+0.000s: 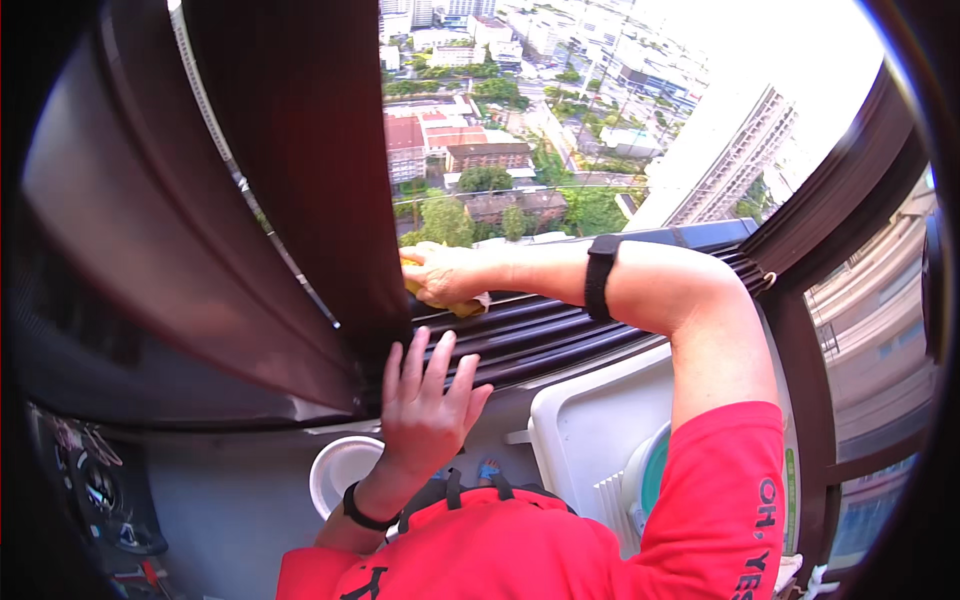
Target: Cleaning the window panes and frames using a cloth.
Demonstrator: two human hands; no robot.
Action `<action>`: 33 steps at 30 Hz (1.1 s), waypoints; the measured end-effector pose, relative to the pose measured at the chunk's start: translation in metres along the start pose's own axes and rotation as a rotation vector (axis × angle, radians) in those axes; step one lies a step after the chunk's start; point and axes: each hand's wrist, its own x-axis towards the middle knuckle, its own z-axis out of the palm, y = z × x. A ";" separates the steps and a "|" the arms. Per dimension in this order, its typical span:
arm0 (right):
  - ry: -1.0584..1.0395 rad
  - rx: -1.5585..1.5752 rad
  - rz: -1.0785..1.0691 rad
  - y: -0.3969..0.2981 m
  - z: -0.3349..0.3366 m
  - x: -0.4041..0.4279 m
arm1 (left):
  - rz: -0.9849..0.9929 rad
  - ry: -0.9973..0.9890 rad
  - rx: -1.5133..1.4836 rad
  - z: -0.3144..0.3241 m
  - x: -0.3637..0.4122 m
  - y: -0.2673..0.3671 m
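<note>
My right hand (450,276) reaches across the dark window track (540,322) and presses a yellow cloth (469,307) against the edge of the dark window frame (352,187). Part of the cloth is hidden under the fingers. Below it, my left hand (429,405) is raised with its fingers spread, near the lower corner of the frame and the end of the track ridges. It holds nothing; whether its fingertips touch the frame, I cannot tell. Both wrists wear black bands.
A white plastic sink (551,409) stands below the window at right, with a green-lined basin (655,469) in it. A white bucket (322,465) is on the floor at lower left. Beyond the open window, buildings lie far below. A small hook (769,280) sits at the track's right end.
</note>
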 end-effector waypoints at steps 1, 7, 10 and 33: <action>-0.032 0.058 0.075 0.004 -0.005 -0.016 | 0.014 -0.019 0.013 0.001 0.002 0.001; 0.145 -0.134 0.050 0.037 -0.004 -0.129 | -0.009 -0.110 0.067 -0.004 -0.002 0.000; -0.142 -0.555 -0.007 0.077 -0.026 -0.210 | -0.004 -0.140 0.046 0.001 0.000 0.001; -0.189 -0.268 1.805 0.341 -0.025 -0.540 | -0.039 -0.106 0.229 0.018 0.042 0.024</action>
